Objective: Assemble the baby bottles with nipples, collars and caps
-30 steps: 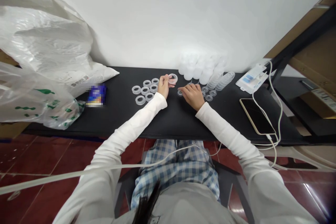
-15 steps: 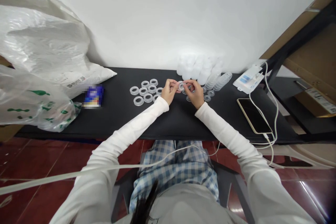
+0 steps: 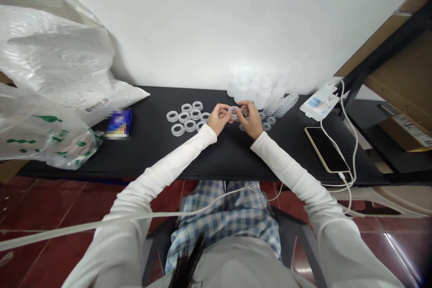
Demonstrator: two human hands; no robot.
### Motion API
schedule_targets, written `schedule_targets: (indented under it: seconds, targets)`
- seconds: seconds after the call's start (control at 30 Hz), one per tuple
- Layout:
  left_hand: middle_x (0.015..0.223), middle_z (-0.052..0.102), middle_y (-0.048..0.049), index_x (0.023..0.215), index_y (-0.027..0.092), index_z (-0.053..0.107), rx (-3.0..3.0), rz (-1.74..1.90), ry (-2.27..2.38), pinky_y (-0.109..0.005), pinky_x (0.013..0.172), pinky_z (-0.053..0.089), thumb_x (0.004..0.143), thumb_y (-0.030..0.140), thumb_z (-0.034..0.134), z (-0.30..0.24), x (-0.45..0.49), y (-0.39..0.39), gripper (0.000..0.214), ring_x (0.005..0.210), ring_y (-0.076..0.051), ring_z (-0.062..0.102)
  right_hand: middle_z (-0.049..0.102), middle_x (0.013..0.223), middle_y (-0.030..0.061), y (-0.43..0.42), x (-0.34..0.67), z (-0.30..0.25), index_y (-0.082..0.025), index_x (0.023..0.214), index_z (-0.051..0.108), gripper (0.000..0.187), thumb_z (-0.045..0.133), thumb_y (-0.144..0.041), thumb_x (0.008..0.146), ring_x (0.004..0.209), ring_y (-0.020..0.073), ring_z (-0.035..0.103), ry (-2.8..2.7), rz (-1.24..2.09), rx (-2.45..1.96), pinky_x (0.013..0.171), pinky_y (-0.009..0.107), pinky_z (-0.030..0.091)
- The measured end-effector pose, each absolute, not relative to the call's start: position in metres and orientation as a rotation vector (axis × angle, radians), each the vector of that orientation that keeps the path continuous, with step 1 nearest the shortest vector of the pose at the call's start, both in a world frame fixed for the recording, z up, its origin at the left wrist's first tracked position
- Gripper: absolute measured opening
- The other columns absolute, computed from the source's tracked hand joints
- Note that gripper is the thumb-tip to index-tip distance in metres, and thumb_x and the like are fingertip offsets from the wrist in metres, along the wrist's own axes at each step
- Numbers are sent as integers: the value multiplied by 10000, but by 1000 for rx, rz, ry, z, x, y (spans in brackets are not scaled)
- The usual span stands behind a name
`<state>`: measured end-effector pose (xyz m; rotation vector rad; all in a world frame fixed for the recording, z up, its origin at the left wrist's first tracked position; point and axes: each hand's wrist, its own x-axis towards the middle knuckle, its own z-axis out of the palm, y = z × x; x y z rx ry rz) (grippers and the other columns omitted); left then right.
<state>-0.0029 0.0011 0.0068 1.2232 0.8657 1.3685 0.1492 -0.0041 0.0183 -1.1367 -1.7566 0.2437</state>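
Note:
Between both hands, above the black table, is a clear plastic ring (image 3: 233,110). My left hand (image 3: 218,119) pinches its left side with thumb and fingers. On its other side, my right hand (image 3: 249,118) grips the edge, the thumb lying over the ring. Several similar clear rings (image 3: 184,117) lie in a group left of my left hand, one partly covered by it. Smaller clear round pieces (image 3: 266,126) lie right of my right hand, some hidden behind it. White translucent bottles (image 3: 248,87) stand in a cluster just beyond my hands.
Stacks of clear cups or lids (image 3: 286,104) lie beside the bottles. A phone (image 3: 326,149) with a white cable and a white box-like item (image 3: 319,102) are on the right. White plastic bags (image 3: 54,54) and a blue packet (image 3: 119,123) occupy the left of the black table (image 3: 145,153).
The ring in my hands has tilted flatter, and my right fingers have shifted slightly over it. Everything else on the table stays where it was.

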Motion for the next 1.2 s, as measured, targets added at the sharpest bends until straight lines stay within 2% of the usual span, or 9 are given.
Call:
schedule_targets:
  seconds: [0.1, 0.33, 0.53, 0.73, 0.83, 1.03, 1.2]
  targets:
    - [628, 610, 46, 917, 165, 536, 1225, 1383, 901, -223, 529, 538, 757, 454, 800, 7, -2, 1, 423, 558, -123, 672, 610, 771, 3, -6, 149, 20, -202, 1061, 626, 316, 475, -468, 983, 639, 127, 486, -1845, 275, -1143, 688, 302, 409]
    - [577, 579, 58, 863, 164, 562, 1219, 1362, 958, -180, 465, 461, 760, 399, 806, 8, -4, 2, 353, 503, -87, 608, 601, 703, -23, -9, 145, 20, -206, 938, 588, 289, 602, -490, 885, 590, 103, 495, -1697, 575, -1093, 587, 260, 412]
    - [557, 546, 73, 849, 176, 591, 1273, 1354, 942, -160, 451, 435, 757, 396, 805, 9, -5, 0, 320, 477, -59, 558, 575, 672, -40, -11, 140, 19, -209, 877, 555, 216, 638, -406, 843, 584, 93, 478, -1625, 624, -1086, 580, 254, 408]
    - [577, 522, 71, 860, 195, 606, 1359, 1407, 943, -157, 434, 411, 761, 428, 796, 9, -6, -3, 317, 490, -60, 555, 561, 661, -44, -10, 138, 15, -221, 860, 525, 255, 646, -445, 834, 568, 95, 473, -1586, 643, -1041, 548, 249, 403]
    - [620, 545, 62, 900, 200, 605, 1328, 1408, 940, -168, 474, 466, 756, 459, 796, 8, -5, -3, 352, 516, -64, 575, 575, 683, -32, -10, 140, 16, -225, 897, 537, 244, 621, -451, 860, 595, 107, 504, -1622, 586, -1054, 595, 264, 449]
    - [837, 650, 4, 953, 188, 572, 1222, 1442, 863, -232, 704, 575, 712, 413, 839, 4, 1, -2, 425, 726, -88, 649, 664, 838, 26, -10, 147, 26, -229, 989, 572, 198, 535, -412, 922, 743, 157, 616, -1720, 407, -1054, 746, 318, 526]
    - [797, 638, 14, 861, 184, 541, 1175, 1452, 893, -227, 654, 557, 692, 348, 853, 5, 2, -1, 391, 671, -80, 624, 663, 842, 31, -11, 147, 27, -220, 990, 591, 170, 543, -363, 913, 756, 160, 626, -1736, 430, -1038, 757, 317, 530]
